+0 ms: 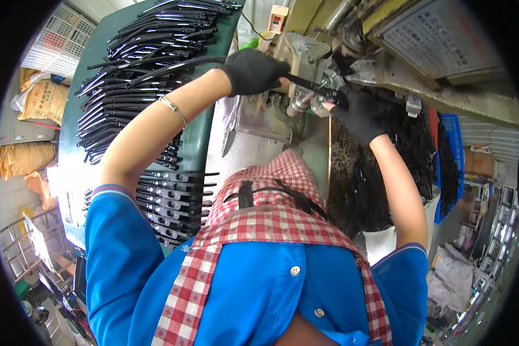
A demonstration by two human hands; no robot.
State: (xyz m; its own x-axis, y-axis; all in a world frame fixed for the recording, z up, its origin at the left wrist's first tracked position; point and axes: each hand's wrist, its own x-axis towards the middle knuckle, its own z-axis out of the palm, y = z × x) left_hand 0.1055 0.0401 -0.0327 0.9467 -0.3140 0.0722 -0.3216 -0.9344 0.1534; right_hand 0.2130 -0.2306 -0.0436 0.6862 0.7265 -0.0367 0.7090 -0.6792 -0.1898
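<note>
Both of my hands wear black gloves with some fingertips bare. A long, slim black part shaped like a wiper arm point(301, 82) runs between them, across the front of a metal machine fixture point(301, 104). My left hand point(254, 72) is closed around its shaft, and a thin length trails out past that hand to the left. At the part's right end, my right hand point(357, 112) is closed with the thumb and fingers on it, close to the fixture. The fingers partly hide that end, so its exact contact with the fixture cannot be made out.
On the left, a green table point(112, 52) bears rows of similar black arms point(127, 109). More dark parts point(366, 184) lie heaped on a worn board at right, near a blue crate point(452, 155). Machine bodywork with a printed plate point(427, 40) overhangs the far right.
</note>
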